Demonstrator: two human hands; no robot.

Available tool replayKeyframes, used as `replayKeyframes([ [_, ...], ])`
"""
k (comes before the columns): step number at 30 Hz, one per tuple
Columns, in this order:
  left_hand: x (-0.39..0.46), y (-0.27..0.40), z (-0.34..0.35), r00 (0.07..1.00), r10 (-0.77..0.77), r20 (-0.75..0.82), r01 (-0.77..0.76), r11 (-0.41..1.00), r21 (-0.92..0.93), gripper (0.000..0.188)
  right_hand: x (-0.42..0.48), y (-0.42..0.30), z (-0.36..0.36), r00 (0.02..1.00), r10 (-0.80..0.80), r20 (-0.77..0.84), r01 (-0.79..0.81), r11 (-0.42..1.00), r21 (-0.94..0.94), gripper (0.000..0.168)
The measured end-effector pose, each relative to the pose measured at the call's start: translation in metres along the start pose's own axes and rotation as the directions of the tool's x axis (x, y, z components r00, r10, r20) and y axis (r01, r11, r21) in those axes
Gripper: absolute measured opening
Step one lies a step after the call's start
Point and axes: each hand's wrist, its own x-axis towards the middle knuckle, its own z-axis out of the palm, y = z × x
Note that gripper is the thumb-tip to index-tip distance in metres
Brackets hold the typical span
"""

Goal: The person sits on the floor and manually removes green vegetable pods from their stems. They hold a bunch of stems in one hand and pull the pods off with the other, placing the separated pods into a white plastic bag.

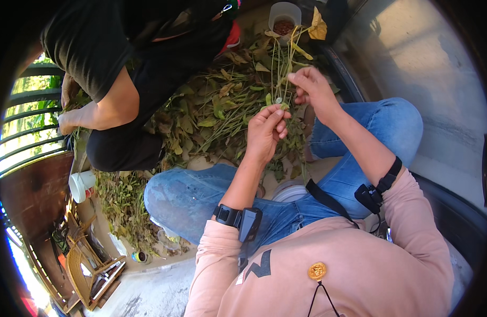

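Note:
In front of me my left hand [267,130] pinches green pieces at the lower end of a bean plant [280,71], its thin stems standing up from my fingers. My right hand [315,92] has thumb and forefinger at one of these stems, a little higher up; whether they grip it firmly is hard to see. A yellowish pod [301,51] and a dry yellow leaf [318,25] hang from the plant's top. Beneath both hands lies a heap of cut bean plants [211,107], with green and brown leaves and long stalks.
Reddish beans lie in a whitish plastic container [285,15] beyond the heap. A person in dark clothes [108,87] sits at left, hands in plants by a barred railing [29,107]. A white bucket [81,186], more plants [124,210] and a wooden chair [83,265] are lower left.

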Motion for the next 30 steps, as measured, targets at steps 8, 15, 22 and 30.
replayKeyframes([
  [8, 0.0, -0.01, -0.002, 0.998, -0.052, 0.024, 0.052, 0.999, 0.011, 0.016, 0.006, -0.001, -0.004, 1.0, 0.021, -0.015, -0.022, 0.999, -0.049, 0.024],
  [15, 0.0, -0.01, -0.003, 0.991, -0.126, 0.049, 0.123, 0.99, 0.065, 0.021, 0.013, 0.007, -0.009, 0.983, -0.183, -0.007, 0.172, 0.938, -0.301, 0.019],
  [22, -0.003, 0.03, -0.001, 0.996, 0.071, -0.058, -0.033, 0.869, 0.494, 0.028, -0.001, 0.002, -0.002, 0.943, -0.3, 0.148, 0.328, 0.745, -0.581, 0.02],
  [30, -0.001, 0.021, 0.01, 0.967, 0.181, -0.18, -0.094, 0.909, 0.407, 0.021, -0.013, 0.003, 0.01, 0.948, -0.188, 0.256, 0.298, 0.806, -0.511, 0.024],
])
